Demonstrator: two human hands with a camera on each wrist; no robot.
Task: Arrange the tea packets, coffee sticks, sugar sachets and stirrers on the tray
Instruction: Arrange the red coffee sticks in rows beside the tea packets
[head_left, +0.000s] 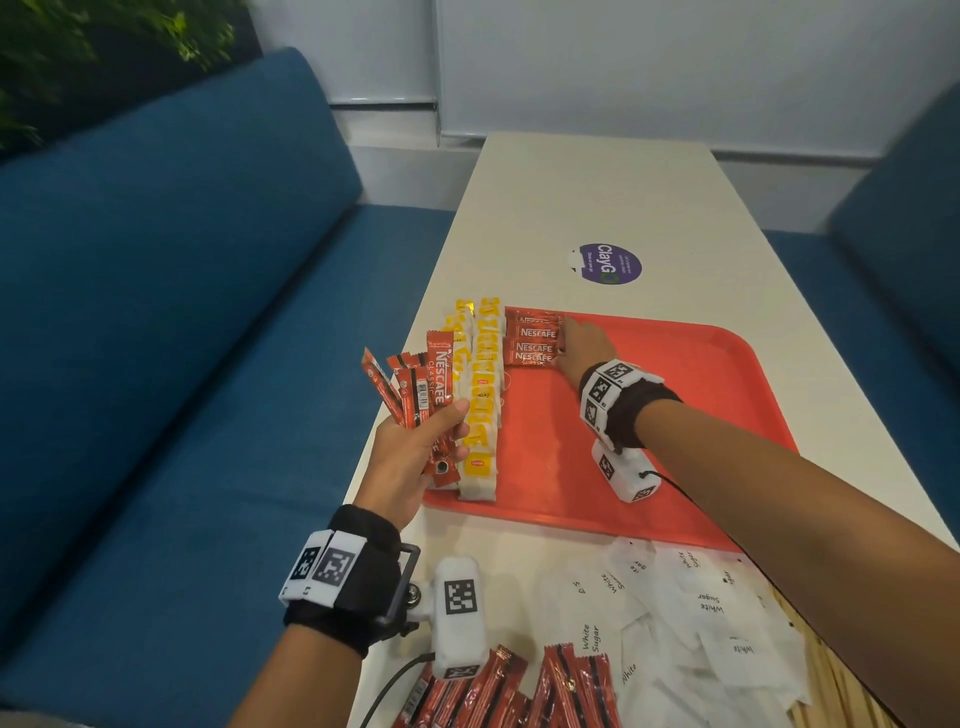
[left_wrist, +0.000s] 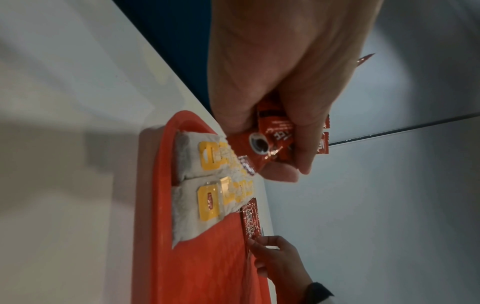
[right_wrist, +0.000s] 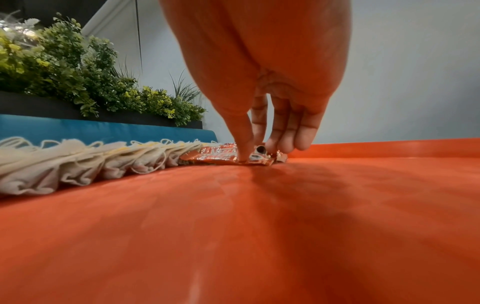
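The head view looks forward and down from above the near end of a long white table (head_left: 613, 208), taking in both forearms and the whole flat red plastic tray (head_left: 675, 415). The left wrist view sits close behind the left hand (left_wrist: 280, 86), turned on its side, looking past a fanned bundle of red foil coffee sticks (left_wrist: 270, 144) toward the tray's (left_wrist: 207, 267) left edge. The right wrist view lies low, almost on the tray floor (right_wrist: 233, 226), facing along the right hand (right_wrist: 259, 72) to its far rim. All three views share the overlapping rows of white tea bags with yellow tags (head_left: 483, 395) (left_wrist: 207, 179) (right_wrist: 78, 166).
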